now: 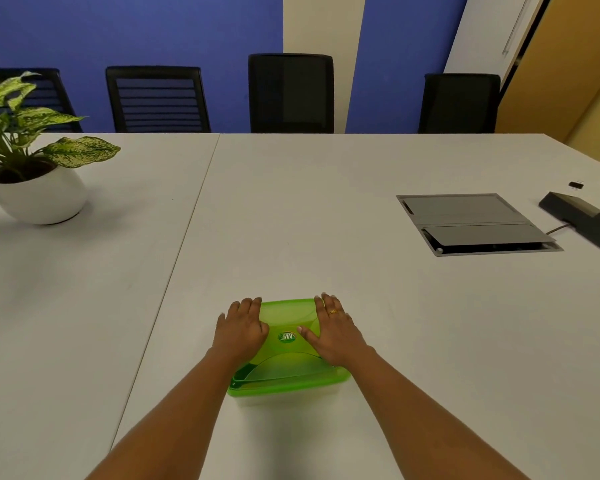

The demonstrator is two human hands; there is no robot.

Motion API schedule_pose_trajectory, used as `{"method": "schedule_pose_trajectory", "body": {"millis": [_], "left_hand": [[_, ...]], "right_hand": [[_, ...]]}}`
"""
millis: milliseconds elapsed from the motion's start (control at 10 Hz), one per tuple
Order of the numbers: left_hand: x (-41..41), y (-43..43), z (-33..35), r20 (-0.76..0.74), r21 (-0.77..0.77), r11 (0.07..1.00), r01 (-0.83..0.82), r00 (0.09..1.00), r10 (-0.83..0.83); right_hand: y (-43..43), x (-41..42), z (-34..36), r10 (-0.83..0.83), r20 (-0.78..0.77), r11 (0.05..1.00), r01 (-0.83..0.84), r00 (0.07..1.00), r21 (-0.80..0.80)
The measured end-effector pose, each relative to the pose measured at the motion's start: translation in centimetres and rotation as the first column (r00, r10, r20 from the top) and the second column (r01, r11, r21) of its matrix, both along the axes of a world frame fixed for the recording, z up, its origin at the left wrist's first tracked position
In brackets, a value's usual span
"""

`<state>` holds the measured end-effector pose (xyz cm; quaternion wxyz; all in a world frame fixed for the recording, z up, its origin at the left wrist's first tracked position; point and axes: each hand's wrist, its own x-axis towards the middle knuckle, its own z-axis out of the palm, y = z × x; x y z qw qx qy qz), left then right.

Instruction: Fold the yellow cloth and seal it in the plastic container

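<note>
The container lid (284,317) is translucent lime green with a small round green-and-white label (287,337) at its middle. The table (291,220) is plain pale grey. Far left, a white pot (37,199) holds leaves (80,150) speckled green and cream — chairs (291,93) black, wall (118,29) blue.

Both bare forearms are reaching forward side by side, wrists nearly straight. The left hand (240,329) is lying palm down with fingers extended and close together; the right hand (334,329) is lying palm down likewise, thumb angled inward toward the left, a gold ring (332,311) showing on one finger.
</note>
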<state>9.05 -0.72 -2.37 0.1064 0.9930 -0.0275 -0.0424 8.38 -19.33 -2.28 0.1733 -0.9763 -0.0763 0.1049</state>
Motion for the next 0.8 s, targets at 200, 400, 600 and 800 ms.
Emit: {"method": "schedule_pose_trajectory", "body": {"millis": [200, 400, 600, 800], "left_hand": [[-2.5, -0.9, -1.5, 0.106, -0.093, 0.994, -0.054, 0.992, 0.064], [-4.0, -0.9, -1.4, 0.070, -0.080, 0.995, -0.054, 0.996, 0.060], [-4.1, -1.8, -0.3, 0.115, -0.048, 0.999, 0.007, 0.993, -0.002], [-4.5, -2.1, 0.5, 0.132, -0.012, 1.000, 0.012, 0.991, -0.010]], "right_hand": [[0.3, -0.8, -0.6, -0.066, 0.077, 0.998, 0.065, 0.995, 0.011], [1.0, -1.8, -0.4, -0.136, 0.143, 0.990, 0.139, 0.980, -0.008], [3.0, -2.0, 0.2, -0.111, 0.208, 0.994, 0.107, 0.972, 0.031], [3.7, -2.7, 0.8, -0.068, 0.197, 0.997, 0.072, 0.978, -0.015]]}}
